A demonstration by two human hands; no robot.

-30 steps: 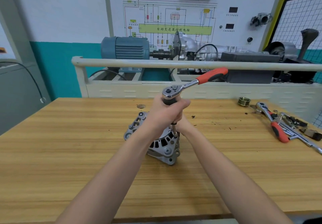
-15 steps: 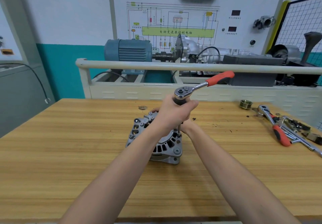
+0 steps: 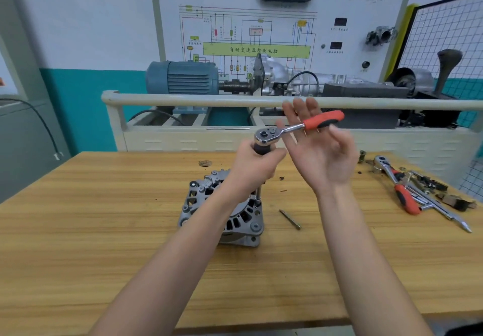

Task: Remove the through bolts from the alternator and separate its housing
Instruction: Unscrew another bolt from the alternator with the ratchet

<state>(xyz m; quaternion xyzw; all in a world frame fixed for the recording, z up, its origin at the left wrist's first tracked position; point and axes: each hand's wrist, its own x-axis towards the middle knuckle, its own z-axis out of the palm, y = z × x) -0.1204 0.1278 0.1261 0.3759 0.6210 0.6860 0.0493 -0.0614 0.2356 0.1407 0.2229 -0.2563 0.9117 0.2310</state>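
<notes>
Below left fingers (image 3: 264, 164): alternator (image 3: 222, 213).

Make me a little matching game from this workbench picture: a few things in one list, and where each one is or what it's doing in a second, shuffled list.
Things:
1. Left hand
2. Right hand
3. Loose bolt
4. Second ratchet

Places or states:
A. Lying on the table just right of the alternator
B. Open, raised beside the red ratchet handle
C. Lying among tools at the table's far right
D. Gripping the ratchet just below its head

Pairs: 1-D, 2-B, 3-A, 4-C
</notes>
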